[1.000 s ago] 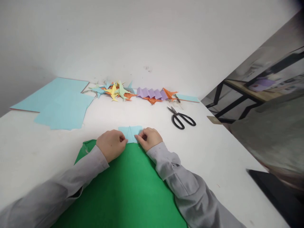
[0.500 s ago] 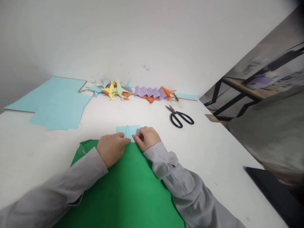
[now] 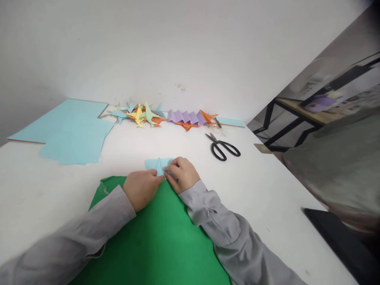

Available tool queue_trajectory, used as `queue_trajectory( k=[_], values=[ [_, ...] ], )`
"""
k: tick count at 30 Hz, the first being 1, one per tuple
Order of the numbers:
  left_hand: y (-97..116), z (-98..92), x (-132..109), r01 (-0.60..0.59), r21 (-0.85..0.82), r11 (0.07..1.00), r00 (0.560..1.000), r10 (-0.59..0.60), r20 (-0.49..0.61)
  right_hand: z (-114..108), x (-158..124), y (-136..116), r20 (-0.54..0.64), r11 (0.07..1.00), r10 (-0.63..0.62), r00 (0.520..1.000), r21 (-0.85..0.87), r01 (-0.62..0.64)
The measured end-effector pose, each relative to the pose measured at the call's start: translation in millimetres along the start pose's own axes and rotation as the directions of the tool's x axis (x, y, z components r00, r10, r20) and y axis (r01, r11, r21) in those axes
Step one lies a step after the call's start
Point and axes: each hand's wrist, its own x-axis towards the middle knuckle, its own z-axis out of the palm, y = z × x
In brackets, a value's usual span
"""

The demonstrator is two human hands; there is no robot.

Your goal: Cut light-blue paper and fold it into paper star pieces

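In mid-frame, partly folded light-blue paper point(image 3: 151, 164) is pinched by the fingers of the left hand point(image 3: 141, 190) and right hand point(image 3: 184, 175); folding seems unfinished.

The long grey sleeves point(image 3: 234, 231) are loose and wrinkled.

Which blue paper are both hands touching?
The small creased piece by the green sheet; the large papers at left and the strip by the wall lie untouched.

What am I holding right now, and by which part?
A small folded light-blue paper: your right hand holds it around its near right corner; your left hand touches the near edge, whether pinching or only pressing I can't tell.
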Motion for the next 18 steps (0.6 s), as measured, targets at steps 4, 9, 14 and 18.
queue_trajectory(
  k=[4,9,14,18],
  values=[
    [-0.9,-4.6,-3.1,-0.055,-0.033,0.998,0.998,0.055,-0.005,-3.0,-3.9,-1.4,0.007,0.984,0.173,0.985,0.036,-0.173],
    [-0.7,-14.9,-9.1,-0.085,-0.042,0.996,0.996,0.085,0.005,-5.3,-4.9,-9.2,-0.047,0.902,0.418,0.907,-0.098,-0.421],
    [2.0,-26.2,-13.9,-0.049,0.004,0.999,0.995,0.048,0.089,-7.6,-1.9,-10.5,-0.010,0.868,0.494,0.870,-0.063,-0.493],
    [-0.5,-26.4,-12.6,-0.046,0.012,0.999,0.995,0.045,0.092,-12.8,-0.7,-3.8,0.050,0.861,0.509,0.859,-0.035,-0.508]
  ],
)
